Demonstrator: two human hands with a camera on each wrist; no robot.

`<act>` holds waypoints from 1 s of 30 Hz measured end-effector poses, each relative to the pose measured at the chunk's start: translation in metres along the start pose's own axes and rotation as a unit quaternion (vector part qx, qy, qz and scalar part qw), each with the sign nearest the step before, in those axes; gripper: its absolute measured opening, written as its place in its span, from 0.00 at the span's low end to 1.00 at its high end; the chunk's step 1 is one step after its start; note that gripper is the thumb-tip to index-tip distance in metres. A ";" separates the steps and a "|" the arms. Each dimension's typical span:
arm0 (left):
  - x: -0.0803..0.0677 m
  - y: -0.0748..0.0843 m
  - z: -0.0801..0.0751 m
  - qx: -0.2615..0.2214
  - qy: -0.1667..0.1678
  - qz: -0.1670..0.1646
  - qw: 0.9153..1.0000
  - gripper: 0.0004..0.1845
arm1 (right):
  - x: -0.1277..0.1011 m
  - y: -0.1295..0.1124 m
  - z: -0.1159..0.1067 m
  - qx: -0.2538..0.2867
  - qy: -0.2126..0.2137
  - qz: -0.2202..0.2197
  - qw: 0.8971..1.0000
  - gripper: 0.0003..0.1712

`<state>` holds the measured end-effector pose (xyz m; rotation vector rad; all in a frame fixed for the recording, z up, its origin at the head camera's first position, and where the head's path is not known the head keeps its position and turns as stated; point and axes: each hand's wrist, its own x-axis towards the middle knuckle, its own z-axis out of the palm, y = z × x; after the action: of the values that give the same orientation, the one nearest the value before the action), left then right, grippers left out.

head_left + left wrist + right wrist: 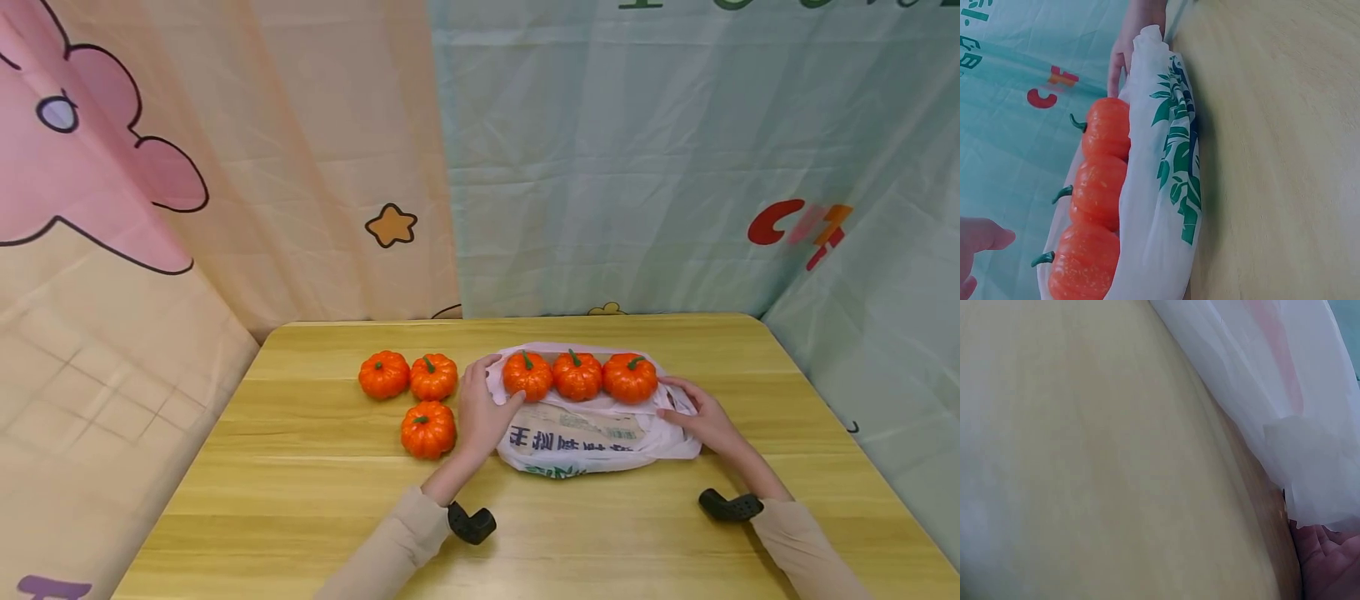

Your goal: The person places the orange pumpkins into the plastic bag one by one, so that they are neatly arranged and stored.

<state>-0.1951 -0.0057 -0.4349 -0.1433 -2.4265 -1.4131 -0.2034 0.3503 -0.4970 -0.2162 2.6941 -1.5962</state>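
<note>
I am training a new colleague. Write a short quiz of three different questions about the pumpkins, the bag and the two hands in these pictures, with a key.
1. How many pumpkins lie in the white plastic bag, and how many on the bare table?
2. True or false: the right hand holds a pumpkin.
3. Which hand is nearest the lone front pumpkin? A) left hand B) right hand

Key
1. Three in the bag, three on the table.
2. False; it rests on the bag's right end.
3. A
</note>
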 end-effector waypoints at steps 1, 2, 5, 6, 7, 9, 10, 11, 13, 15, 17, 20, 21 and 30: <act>0.000 0.000 -0.002 -0.002 0.000 0.002 1.000 0.31 | 0.000 0.000 0.000 -0.001 0.000 0.002 1.000 0.35; -0.001 0.000 -0.005 -0.003 -0.001 0.003 1.000 0.31 | -0.001 -0.001 0.000 -0.001 0.000 0.003 1.000 0.35; -0.001 -0.001 -0.012 -0.011 -0.001 0.005 1.000 0.32 | -0.001 -0.001 -0.001 -0.003 0.000 0.004 1.000 0.35; -0.001 -0.001 -0.014 -0.011 0.000 0.006 1.000 0.32 | -0.001 -0.002 -0.001 -0.003 0.000 0.004 1.000 0.35; -0.002 -0.002 -0.017 -0.013 0.001 0.008 1.000 0.32 | -0.001 -0.002 0.000 -0.005 0.000 0.003 1.000 0.35; -0.002 -0.004 -0.022 -0.018 0.004 0.011 1.000 0.33 | -0.001 -0.002 0.000 -0.006 -0.001 0.001 1.000 0.35; -0.003 -0.004 -0.025 -0.019 0.006 0.013 1.000 0.33 | -0.001 -0.002 0.000 -0.007 -0.001 0.001 1.000 0.35; -0.003 -0.005 -0.028 -0.022 0.007 0.014 1.000 0.33 | -0.002 -0.002 0.000 -0.007 -0.001 0.001 1.000 0.35; -0.004 -0.006 -0.035 -0.026 0.009 0.016 0.999 0.33 | -0.002 -0.002 0.000 -0.007 -0.001 0.001 1.000 0.34; -0.005 -0.008 -0.042 -0.024 0.011 0.015 1.000 0.32 | -0.002 -0.002 0.000 -0.007 -0.002 0.002 1.000 0.35; -0.006 -0.010 -0.050 -0.025 0.012 0.020 0.999 0.32 | -0.002 -0.003 0.000 -0.007 -0.002 0.003 1.000 0.35; -0.007 -0.014 -0.061 -0.031 0.015 0.027 0.999 0.32 | -0.003 -0.004 0.001 -0.010 0.000 0.003 1.000 0.34; -0.007 -0.015 -0.064 -0.033 0.018 0.031 0.999 0.32 | -0.003 -0.005 0.001 -0.010 0.000 0.003 1.000 0.34; -0.011 -0.035 -0.090 -0.016 0.038 0.042 0.998 0.32 | -0.002 -0.008 -0.001 -0.010 -0.007 0.014 1.000 0.35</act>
<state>-0.1726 -0.0994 -0.4266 -0.1942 -2.3106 -1.3947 -0.2010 0.3471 -0.4896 -0.1874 2.6914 -1.5546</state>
